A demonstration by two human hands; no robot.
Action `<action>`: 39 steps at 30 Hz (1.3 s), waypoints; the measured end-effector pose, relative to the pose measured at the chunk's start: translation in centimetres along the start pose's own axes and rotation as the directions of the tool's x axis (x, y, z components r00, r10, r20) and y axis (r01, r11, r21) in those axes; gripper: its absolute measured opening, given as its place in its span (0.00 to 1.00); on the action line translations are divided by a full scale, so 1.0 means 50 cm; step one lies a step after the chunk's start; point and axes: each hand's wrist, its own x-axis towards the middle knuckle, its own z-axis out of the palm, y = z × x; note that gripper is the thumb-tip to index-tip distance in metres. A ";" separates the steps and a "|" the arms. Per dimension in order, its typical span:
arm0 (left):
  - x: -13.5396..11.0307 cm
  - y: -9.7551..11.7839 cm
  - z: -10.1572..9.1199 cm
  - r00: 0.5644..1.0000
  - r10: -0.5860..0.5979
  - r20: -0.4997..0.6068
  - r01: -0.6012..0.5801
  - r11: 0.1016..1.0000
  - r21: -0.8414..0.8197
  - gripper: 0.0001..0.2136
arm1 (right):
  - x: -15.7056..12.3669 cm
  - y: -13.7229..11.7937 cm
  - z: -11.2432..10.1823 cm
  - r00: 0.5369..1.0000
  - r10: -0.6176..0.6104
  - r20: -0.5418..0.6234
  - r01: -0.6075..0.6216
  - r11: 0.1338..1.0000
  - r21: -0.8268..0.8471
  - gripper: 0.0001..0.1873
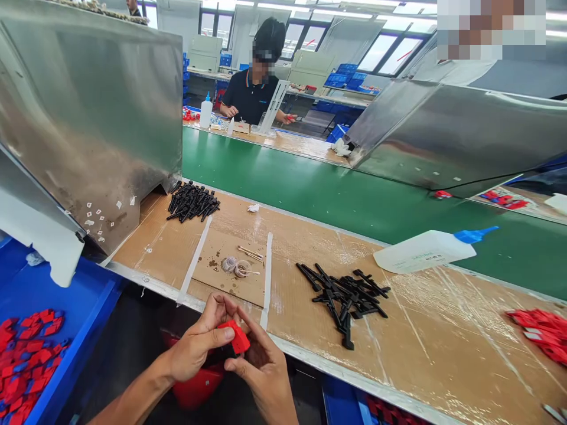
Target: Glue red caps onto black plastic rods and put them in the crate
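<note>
My left hand (197, 342) pinches a small red plastic part (239, 339) between thumb and fingers, just off the front edge of the bench. From the other side my right hand (266, 366) closes round the same part, its thumb near the lower end. Something dark shows under the red part, but the fingers hide most of it. Beyond my hands, a taped cardboard sheet (212, 277) carries two small round dishes, one of them a clear cup (241, 269), and some cotton swabs (250, 254). A loose pile of black plastic sticks (343, 298) lies to the right.
Another heap of black sticks (194, 201) sits at the back left. A white squeeze bottle (425, 251) lies near the green conveyor belt (274, 174). Red parts (543, 330) are at far right; a blue bin (95, 316) holds more. Metal panels flank the bench. A co-worker (250, 88) sits opposite.
</note>
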 end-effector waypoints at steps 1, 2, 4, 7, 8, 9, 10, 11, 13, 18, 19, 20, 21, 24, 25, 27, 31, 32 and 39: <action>-0.003 0.005 -0.001 1.000 -0.017 0.022 0.017 0.999 0.027 0.11 | 0.000 -0.003 -0.005 0.999 -0.042 0.021 0.044 0.997 -0.064 0.34; -0.006 0.009 0.000 0.998 -0.037 0.043 0.035 0.998 0.059 0.12 | 0.000 -0.006 -0.010 0.995 -0.084 0.047 0.090 0.987 -0.137 0.34; -0.012 0.018 0.003 0.994 -0.073 0.087 0.061 0.990 0.129 0.16 | 0.000 -0.011 -0.021 0.984 -0.146 0.103 0.170 0.946 -0.275 0.32; -0.017 0.024 0.012 0.988 -0.075 0.136 0.043 0.973 0.226 0.23 | -0.001 -0.013 -0.034 0.974 -0.158 0.162 0.207 0.911 -0.356 0.29; -0.018 0.025 0.014 0.989 -0.048 0.142 0.012 0.969 0.248 0.24 | -0.002 -0.011 -0.038 0.975 -0.145 0.167 0.196 0.917 -0.348 0.28; -0.019 0.025 0.015 0.991 -0.014 0.136 -0.024 0.962 0.272 0.25 | -0.003 -0.009 -0.041 0.978 -0.135 0.159 0.181 0.927 -0.329 0.28; -0.020 0.025 0.015 0.993 0.012 0.120 -0.049 0.948 0.313 0.25 | -0.005 -0.006 -0.045 0.982 -0.130 0.139 0.167 0.937 -0.307 0.27; -0.021 0.025 0.014 0.995 0.027 0.099 -0.063 0.923 0.381 0.24 | -0.006 -0.002 -0.048 0.985 -0.134 0.109 0.160 0.944 -0.288 0.26; -0.023 0.024 0.007 0.997 0.020 0.081 -0.064 0.806 0.589 0.22 | -0.008 0.005 -0.057 0.986 -0.164 0.033 0.167 0.948 -0.271 0.25; -0.025 0.007 -0.012 0.986 -0.080 0.144 -0.090 0.467 0.880 0.24 | -0.013 0.008 -0.074 0.985 -0.165 -0.044 0.145 0.945 -0.294 0.26; -0.025 0.001 -0.014 0.986 -0.094 0.139 -0.081 0.459 0.885 0.24 | -0.014 0.006 -0.074 0.986 -0.164 -0.041 0.144 0.943 -0.299 0.25; -0.025 -0.004 -0.014 0.985 -0.106 0.133 -0.069 0.462 0.884 0.24 | -0.014 0.004 -0.074 0.986 -0.164 -0.037 0.145 0.941 -0.305 0.25; -0.026 -0.009 -0.014 0.985 -0.116 0.131 -0.062 0.469 0.881 0.24 | -0.014 0.000 -0.073 0.986 -0.165 -0.033 0.147 0.939 -0.310 0.24; -0.027 -0.016 -0.010 0.983 -0.140 0.119 -0.037 0.482 0.875 0.23 | -0.011 -0.010 -0.065 0.984 -0.174 -0.047 0.152 0.943 -0.295 0.22; -0.028 -0.016 -0.009 0.983 -0.148 0.109 -0.025 0.479 0.878 0.22 | -0.010 -0.012 -0.061 0.983 -0.176 -0.059 0.153 0.950 -0.272 0.21; -0.030 -0.016 -0.008 0.982 -0.165 0.095 -0.007 0.471 0.882 0.22 | -0.008 -0.015 -0.055 0.983 -0.169 -0.076 0.151 0.967 -0.205 0.22; -0.032 -0.016 -0.008 0.979 -0.176 0.098 -0.006 0.461 0.887 0.23 | -0.010 -0.009 -0.047 0.990 -0.131 -0.044 0.127 0.989 -0.080 0.25; -0.032 -0.018 -0.008 0.980 -0.173 0.098 -0.009 0.452 0.892 0.23 | -0.011 -0.006 -0.046 0.990 -0.133 -0.048 0.129 0.989 -0.068 0.25; -0.034 -0.044 0.001 0.985 -0.043 0.165 -0.141 0.345 0.928 0.22 | -0.023 0.013 -0.048 0.952 -0.287 -0.111 0.270 0.952 -0.147 0.22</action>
